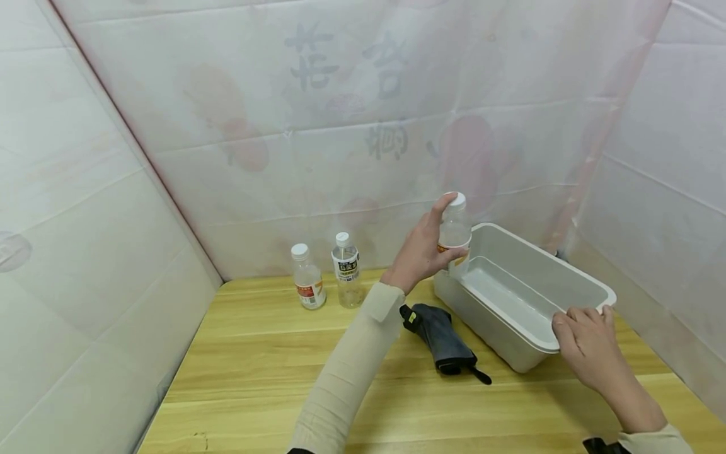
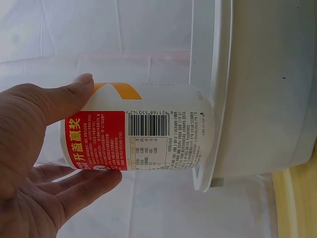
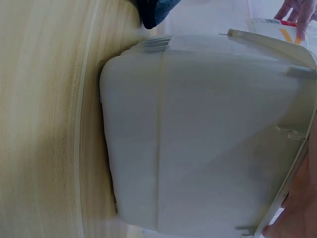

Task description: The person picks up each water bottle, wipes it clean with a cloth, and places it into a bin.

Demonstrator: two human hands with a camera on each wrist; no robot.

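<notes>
Three bottles, one white bin, one dark folded umbrella on the wooden table.

We see the left hand (image 1: 421,252) hold a clear bottle (image 1: 455,234) upright, long axis vertical, white cap on top, at the bin's (image 1: 573,277) near-left rim; the bottle's base looks just inside or at the rim, we cannot tell which. In the left wrist view, thumb and fingers (image 2: 84,183) curl round the red label, clamped on the bottle (image 2: 143,140), which sits against the bin rim (image 2: 218,99). The right hand (image 1: 587,343) grips the bin's front rim, fingers curled over the edge. Two more bottles (image 1: 307,277) (image 1: 346,270) stand upright near the back wall, well apart from the bin. The umbrella (image 1: 439,337) lies just beside the bin, between both arms.
</notes>
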